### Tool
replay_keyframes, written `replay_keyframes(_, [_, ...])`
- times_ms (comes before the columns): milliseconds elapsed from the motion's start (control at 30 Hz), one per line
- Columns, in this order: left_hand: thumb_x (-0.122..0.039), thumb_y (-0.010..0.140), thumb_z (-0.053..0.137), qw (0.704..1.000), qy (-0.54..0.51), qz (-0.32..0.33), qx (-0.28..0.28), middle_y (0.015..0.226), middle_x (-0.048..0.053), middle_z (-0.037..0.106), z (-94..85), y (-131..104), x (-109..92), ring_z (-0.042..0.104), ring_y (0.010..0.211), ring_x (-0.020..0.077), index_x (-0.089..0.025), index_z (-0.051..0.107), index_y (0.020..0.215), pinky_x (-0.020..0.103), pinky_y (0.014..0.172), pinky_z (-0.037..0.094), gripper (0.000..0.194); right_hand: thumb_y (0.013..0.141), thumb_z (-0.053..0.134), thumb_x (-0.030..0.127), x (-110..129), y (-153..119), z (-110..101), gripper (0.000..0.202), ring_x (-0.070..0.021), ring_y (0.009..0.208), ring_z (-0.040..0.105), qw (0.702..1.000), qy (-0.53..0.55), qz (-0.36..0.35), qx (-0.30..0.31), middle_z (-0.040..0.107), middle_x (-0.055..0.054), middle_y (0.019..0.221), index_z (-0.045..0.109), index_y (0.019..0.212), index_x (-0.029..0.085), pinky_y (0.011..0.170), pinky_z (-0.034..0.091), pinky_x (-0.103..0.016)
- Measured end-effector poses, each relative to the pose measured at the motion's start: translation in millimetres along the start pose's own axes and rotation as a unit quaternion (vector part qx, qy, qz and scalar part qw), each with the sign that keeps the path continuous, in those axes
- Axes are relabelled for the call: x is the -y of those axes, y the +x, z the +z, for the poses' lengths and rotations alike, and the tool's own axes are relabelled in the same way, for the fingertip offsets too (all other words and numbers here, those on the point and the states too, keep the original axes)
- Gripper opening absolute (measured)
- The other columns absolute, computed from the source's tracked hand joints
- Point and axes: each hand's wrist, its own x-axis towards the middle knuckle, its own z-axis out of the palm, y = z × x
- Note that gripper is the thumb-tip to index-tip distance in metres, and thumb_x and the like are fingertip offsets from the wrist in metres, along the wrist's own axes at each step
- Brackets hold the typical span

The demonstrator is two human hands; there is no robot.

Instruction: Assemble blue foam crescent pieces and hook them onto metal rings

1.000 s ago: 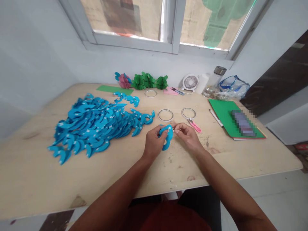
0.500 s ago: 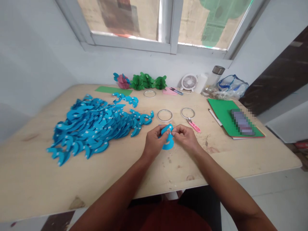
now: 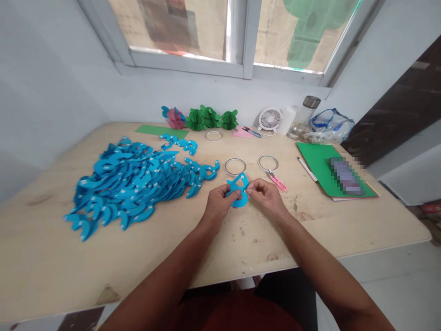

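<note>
No lettering, label, brand, number or sign can be read anywhere on or around my table (image 3: 220, 243).

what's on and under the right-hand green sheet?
On top: a pixelated, phone-like object. Under the green sheet: red and white edges peek out; the rest is covered.
</note>
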Motion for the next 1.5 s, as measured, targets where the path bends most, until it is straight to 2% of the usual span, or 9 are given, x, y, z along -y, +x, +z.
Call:
replay_keyframes(233, [-0.030, 0.059, 0.067, 0.999, -0.027, 0.032, -0.027, 0.059, -0.001, 0.059, -0.6, 0.4, -0.5, 0.052, 0.056, 0.0111, -0.013, 0.066, 0.070, 0.023, 0.055, 0.044, 0.020, 0.071, 0.060, 0.028, -4.6, -0.2, 2.7, 0.011, -0.0112, 0.057, 0.049, 0.999, -0.009, 0.009, 0.038, 0.059, 0.000, 0.066, 0.059, 0.069, 0.017, 0.054, 0.040, -0.023])
replay_keyframes(367, [-0.030, 0.061, 0.066, 0.998, -0.037, 0.046, -0.027, 0.059, 0.000, 0.060, -0.1, 1.1, 1.9, 0.052, 0.056, 0.0117, -0.013, 0.065, 0.069, 0.023, 0.056, 0.045, 0.019, 0.071, 0.060, 0.028, -7.2, 0.0, 3.8, 0.011, -0.0109, 0.057, 0.049, 1.000, 0.008, 0.013, 0.024, 0.057, 0.000, 0.063, 0.059, 0.069, 0.017, 0.053, 0.040, -0.023])
replay_keyframes(533, [-0.032, 0.062, 0.065, 0.999, -0.037, 0.033, -0.020, 0.060, 0.001, 0.062, 1.3, 0.7, 3.4, 0.054, 0.057, 0.0128, -0.013, 0.065, 0.068, 0.024, 0.056, 0.045, 0.020, 0.070, 0.062, 0.029, -10.5, 0.6, 4.2, 0.013, -0.0110, 0.055, 0.049, 0.999, 0.025, 0.029, 0.009, 0.058, 0.000, 0.062, 0.060, 0.070, 0.016, 0.052, 0.041, -0.023])
replay_keyframes(1167, [-0.029, 0.062, 0.065, 0.998, -0.043, 0.034, -0.016, 0.059, 0.001, 0.061, 3.3, -0.7, 2.0, 0.054, 0.058, 0.0127, -0.013, 0.065, 0.064, 0.023, 0.055, 0.044, 0.016, 0.069, 0.062, 0.027, -8.9, 0.6, 6.8, 0.012, -0.0103, 0.052, 0.047, 0.999, 0.019, 0.034, -0.026, 0.056, 0.002, 0.058, 0.060, 0.066, 0.016, 0.052, 0.037, -0.023])
replay_keyframes(1500, [-0.027, 0.061, 0.068, 0.998, -0.055, 0.037, -0.014, 0.060, 0.000, 0.062, 3.1, -0.2, 3.1, 0.054, 0.059, 0.0116, -0.013, 0.067, 0.067, 0.023, 0.058, 0.043, 0.015, 0.069, 0.062, 0.029, -10.7, 0.6, 7.4, 0.014, -0.0090, 0.050, 0.044, 0.999, 0.017, 0.041, -0.027, 0.054, 0.002, 0.057, 0.060, 0.068, 0.015, 0.049, 0.035, -0.022])
